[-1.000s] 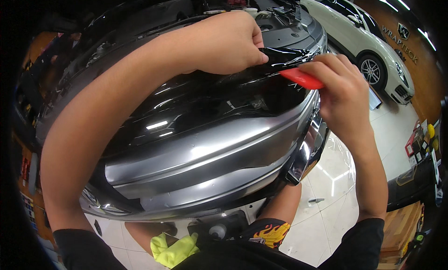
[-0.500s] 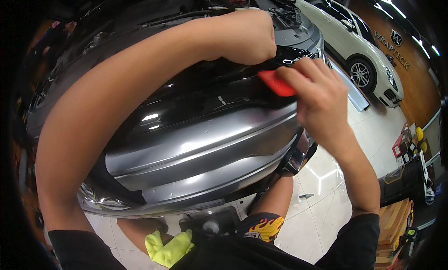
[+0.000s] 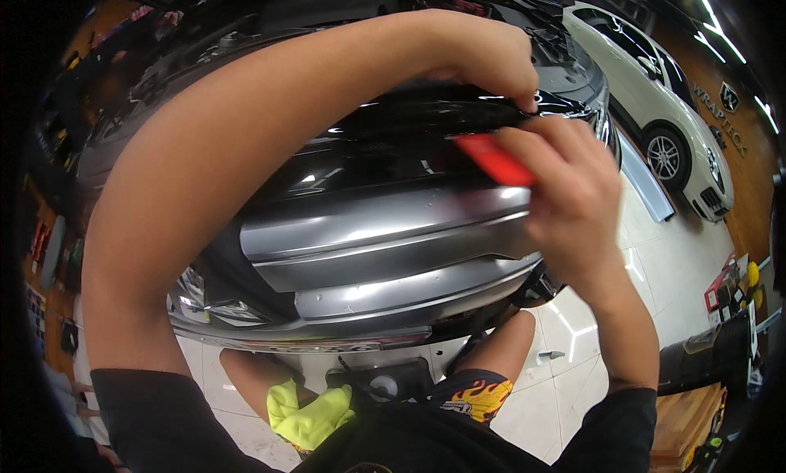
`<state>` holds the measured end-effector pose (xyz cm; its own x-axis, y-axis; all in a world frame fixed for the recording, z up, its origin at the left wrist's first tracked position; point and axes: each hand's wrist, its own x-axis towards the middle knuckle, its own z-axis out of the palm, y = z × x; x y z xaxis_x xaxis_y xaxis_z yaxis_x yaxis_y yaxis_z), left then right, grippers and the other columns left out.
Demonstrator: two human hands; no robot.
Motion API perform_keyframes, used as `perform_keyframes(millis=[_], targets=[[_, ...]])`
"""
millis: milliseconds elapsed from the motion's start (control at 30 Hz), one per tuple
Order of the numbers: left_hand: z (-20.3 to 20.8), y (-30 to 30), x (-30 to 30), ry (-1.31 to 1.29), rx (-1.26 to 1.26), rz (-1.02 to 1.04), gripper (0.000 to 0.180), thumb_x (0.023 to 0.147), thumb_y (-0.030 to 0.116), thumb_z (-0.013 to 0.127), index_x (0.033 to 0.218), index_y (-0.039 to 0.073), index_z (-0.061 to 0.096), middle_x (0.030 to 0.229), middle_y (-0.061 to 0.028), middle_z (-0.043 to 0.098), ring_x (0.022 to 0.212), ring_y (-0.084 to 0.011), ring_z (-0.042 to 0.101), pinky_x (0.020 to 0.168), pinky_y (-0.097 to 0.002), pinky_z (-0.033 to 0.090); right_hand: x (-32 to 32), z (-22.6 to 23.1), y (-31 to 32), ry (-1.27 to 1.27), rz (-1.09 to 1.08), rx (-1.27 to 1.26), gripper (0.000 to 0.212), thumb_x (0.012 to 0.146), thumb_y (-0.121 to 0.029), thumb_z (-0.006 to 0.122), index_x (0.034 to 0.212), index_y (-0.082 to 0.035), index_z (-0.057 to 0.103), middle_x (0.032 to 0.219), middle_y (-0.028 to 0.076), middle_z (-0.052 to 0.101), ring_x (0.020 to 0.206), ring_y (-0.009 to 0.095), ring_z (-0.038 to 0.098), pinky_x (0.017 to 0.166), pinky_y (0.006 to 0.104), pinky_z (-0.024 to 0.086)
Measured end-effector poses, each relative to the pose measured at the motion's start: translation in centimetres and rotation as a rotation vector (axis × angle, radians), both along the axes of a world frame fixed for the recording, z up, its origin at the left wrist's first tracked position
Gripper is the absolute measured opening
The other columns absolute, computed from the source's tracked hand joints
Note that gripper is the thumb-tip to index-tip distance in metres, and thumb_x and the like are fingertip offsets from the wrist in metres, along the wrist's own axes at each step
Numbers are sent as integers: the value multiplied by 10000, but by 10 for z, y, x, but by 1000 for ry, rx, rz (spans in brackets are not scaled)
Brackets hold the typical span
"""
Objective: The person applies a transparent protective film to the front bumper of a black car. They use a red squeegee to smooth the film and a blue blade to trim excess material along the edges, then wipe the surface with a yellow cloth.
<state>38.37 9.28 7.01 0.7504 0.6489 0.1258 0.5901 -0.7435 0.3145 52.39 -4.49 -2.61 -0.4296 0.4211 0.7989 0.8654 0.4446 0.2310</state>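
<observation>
Below my head, close up, sits the grey front bumper [image 3: 385, 252] of a car with its bonnet raised, and both my arms reach over it to the dark glossy grille panel [image 3: 426, 125] along its top edge. My left hand [image 3: 483, 56] is curled shut, fingertips pinched down on the far lip of that panel, as if pinning a film or trim edge there; whether anything thin lies between the fingers I cannot tell. My right hand [image 3: 573, 203] is closed around a small red squeegee [image 3: 494, 159], whose flat blade points left and rests against the dark panel just below my left fingertips. Judging by the gloss, the bumper's broad grey faces look smooth and finished, with no loose film or bubbles that I can make out, so I take the work to be well along, down to tucking the upper edge near the right headlight [image 3: 602, 125]. How much of that edge remains I cannot see, since my hands cover it. A yellow-green cloth [image 3: 307, 412] lies on my lap, unused. Off to my right a white car [image 3: 655, 96] stands on the pale tiled floor [image 3: 663, 301], well apart from me.
</observation>
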Motion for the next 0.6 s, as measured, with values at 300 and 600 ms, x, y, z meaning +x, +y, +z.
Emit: perform_keyframes(millis=[300, 600], targets=[[-3, -7, 5, 9, 57, -25, 346, 933, 250, 820, 1157, -12, 795, 1018, -166, 788, 985, -280, 715, 893, -411, 529, 33, -3, 11, -17, -96, -11, 378, 762, 12, 714, 1109, -134, 754, 1000, 45, 651, 979, 286, 653, 761, 433, 463], [-5, 1, 4, 38, 2, 56, 374, 946, 257, 810, 1215, -2, 785, 1114, -190, 788, 1007, -280, 722, 933, -414, 532, -49, -14, 20, -90, 91, 108, 236, 829, -194, 694, 1050, -122, 730, 971, 37, 641, 911, 249, 623, 751, 414, 445]])
